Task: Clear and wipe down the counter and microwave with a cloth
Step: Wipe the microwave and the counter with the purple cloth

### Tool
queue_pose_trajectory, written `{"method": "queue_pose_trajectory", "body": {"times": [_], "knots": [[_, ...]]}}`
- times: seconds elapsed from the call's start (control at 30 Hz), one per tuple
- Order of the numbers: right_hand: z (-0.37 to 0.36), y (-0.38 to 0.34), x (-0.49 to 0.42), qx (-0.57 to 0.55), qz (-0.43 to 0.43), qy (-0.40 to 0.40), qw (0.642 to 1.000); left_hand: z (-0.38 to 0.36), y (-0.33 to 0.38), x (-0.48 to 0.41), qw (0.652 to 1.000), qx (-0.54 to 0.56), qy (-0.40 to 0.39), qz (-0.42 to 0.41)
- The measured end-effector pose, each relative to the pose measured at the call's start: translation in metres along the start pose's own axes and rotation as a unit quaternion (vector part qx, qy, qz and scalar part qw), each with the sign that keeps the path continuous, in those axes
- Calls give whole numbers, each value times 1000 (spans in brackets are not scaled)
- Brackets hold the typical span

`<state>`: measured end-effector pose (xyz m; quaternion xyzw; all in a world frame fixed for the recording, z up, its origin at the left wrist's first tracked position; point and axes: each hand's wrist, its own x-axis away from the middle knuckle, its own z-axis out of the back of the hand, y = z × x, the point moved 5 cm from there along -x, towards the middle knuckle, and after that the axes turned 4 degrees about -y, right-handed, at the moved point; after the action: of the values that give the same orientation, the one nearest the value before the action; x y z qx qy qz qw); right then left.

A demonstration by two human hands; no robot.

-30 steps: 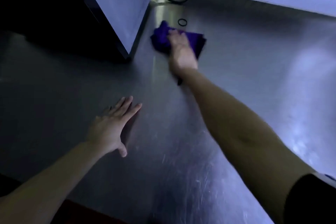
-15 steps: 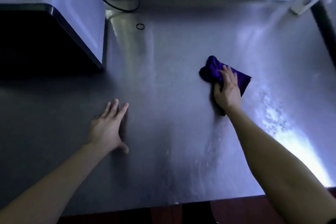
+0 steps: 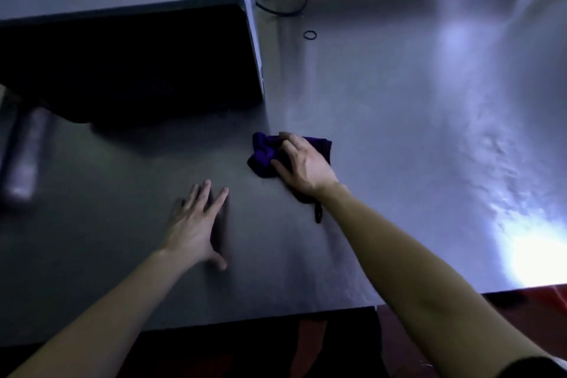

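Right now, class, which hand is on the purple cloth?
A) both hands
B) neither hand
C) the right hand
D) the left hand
C: the right hand rests on the purple cloth, while the left hand lies flat on the bare counter beside it.

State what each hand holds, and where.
Right hand grips the purple cloth from above, over its right half; left hand rests flat on the counter, holding nothing.

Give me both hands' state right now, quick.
Left hand: open, flat on the counter, holding nothing.
Right hand: grips the purple cloth.
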<state>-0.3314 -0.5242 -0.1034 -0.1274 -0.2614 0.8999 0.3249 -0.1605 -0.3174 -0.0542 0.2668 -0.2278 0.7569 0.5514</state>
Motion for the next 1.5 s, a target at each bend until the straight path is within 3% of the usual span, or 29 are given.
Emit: {"method": "queue_pose_trajectory", "body": {"times": [0.07, 0.13, 0.27, 0.37, 0.47, 0.53, 0.63, 0.73, 0.9, 1.03, 1.2, 1.37, 1.43, 1.5], "knots": [[20, 43, 13, -17, -39, 16, 999, -4, -1, -7, 1000, -1, -2, 4], [53, 102, 36, -24, -146, 90, 985, -8, 0, -7, 1000, -7, 0, -6], [93, 164, 28, -38, -330, 218, 918, 4, 3, -1, 999, -39, -5, -15], [61, 110, -26, -37, -259, 204, 944, 40, 5, -8, 1000, 21, 17, -8], [4, 18, -29, -26, -80, 78, 993, 77, 2, -34, 996, 41, 72, 23], [-18, -10, -7, 1, 29, 7, 1000, 87, -1, -58, 995, 57, 56, 55], [-8, 9, 4, 19, 92, -33, 995, 86, -3, -81, 994, 63, 18, 87], [20, 54, -43, 27, 63, -8, 998, 82, -3, -89, 995, 47, 14, 90], [45, 100, -199, 26, -86, 58, 994, 84, 0, -89, 996, 24, 27, 79], [40, 93, -244, 41, -91, 59, 993, 81, -3, -92, 996, 32, 31, 81], [22, 57, -122, 9, -36, 51, 998, 77, -5, -94, 995, 29, 27, 87], [19, 39, 48, 7, 69, -91, 993, 75, -9, -100, 995, 34, 29, 93], [52, 81, 81, 39, -12, -43, 998, 73, -9, -101, 995, 30, 39, 91], [90, 131, 102, 32, -188, 64, 980, 74, -7, -102, 995, 29, 48, 88]]}}
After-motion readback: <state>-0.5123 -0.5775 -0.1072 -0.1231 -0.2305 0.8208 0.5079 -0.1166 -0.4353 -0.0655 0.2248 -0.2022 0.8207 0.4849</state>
